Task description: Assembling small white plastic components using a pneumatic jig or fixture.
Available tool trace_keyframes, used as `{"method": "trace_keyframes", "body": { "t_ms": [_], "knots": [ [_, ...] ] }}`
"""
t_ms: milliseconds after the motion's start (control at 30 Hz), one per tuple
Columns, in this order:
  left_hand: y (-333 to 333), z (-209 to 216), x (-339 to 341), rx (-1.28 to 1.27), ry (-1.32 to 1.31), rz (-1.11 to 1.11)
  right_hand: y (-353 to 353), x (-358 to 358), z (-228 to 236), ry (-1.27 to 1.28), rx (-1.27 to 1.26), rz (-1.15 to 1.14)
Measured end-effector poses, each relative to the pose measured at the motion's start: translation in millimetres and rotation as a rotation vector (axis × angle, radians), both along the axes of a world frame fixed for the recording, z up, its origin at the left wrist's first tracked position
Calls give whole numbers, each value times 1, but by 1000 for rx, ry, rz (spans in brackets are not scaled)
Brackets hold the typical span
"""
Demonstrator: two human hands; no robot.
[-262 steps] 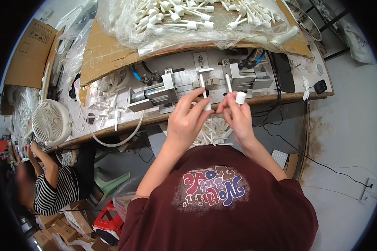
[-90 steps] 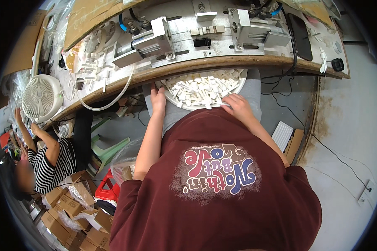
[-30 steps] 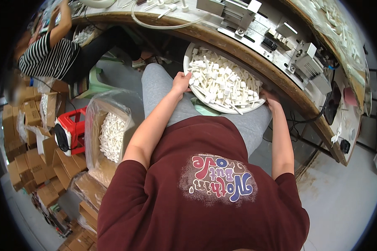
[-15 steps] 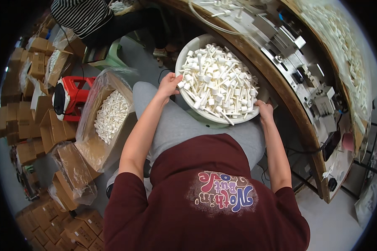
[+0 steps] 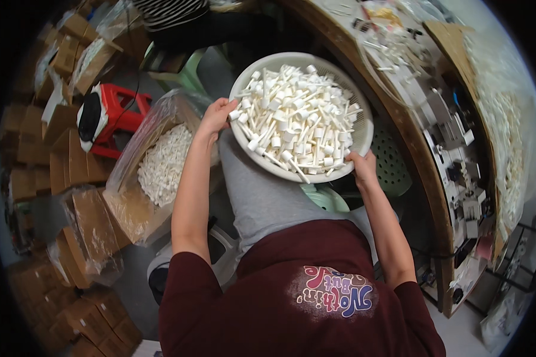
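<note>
A round off-white plastic basket (image 5: 365, 122) with a perforated wall is held above my lap, heaped with white plastic pieces (image 5: 298, 116) that have thin stems and short cylindrical heads. My left hand (image 5: 218, 115) is closed on its rim at the left. At the lower right, my right hand (image 5: 363, 168) grips the same rim, thumb on the inner side. Most of the fingers are hidden beneath the basket's edge. Partly covered by the basket, a green perforated plastic surface (image 5: 392, 160) shows below.
To my left stands a cardboard box (image 5: 131, 217) lined with clear plastic, holding similar white pieces (image 5: 165, 166). Behind it is a red stool (image 5: 125, 107). A workbench (image 5: 408, 116) with metal fixtures curves along the right. A person in a striped top (image 5: 170, 13) sits ahead.
The basket has moved left, away from the workbench and toward the lined box, with both hands still on its rim. More of the green surface below now shows.
</note>
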State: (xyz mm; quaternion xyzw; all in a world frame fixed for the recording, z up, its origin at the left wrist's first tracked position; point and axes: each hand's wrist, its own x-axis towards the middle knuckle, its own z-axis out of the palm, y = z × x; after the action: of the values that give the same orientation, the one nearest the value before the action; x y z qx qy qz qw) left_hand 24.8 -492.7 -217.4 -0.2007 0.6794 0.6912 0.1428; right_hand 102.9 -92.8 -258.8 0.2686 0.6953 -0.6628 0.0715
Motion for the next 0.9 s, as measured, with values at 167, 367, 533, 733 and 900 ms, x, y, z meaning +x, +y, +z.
{"method": "trace_keyframes", "body": {
  "t_ms": [167,367,533,733,900],
  "knots": [
    [-50,13,-11,-25,68,-113,-27,-21,38,6,-93,124],
    [-126,55,45,-82,64,90,-107,-44,77,16,-92,309],
    [-190,90,140,-126,30,335,-193,-57,88,40,-73,528],
    [-225,65,250,-54,77,810,-286,-51,74,22,-43,822],
    [-251,28,337,99,-53,1051,-332,-32,51,-316,-110,1079]
  ]
}}
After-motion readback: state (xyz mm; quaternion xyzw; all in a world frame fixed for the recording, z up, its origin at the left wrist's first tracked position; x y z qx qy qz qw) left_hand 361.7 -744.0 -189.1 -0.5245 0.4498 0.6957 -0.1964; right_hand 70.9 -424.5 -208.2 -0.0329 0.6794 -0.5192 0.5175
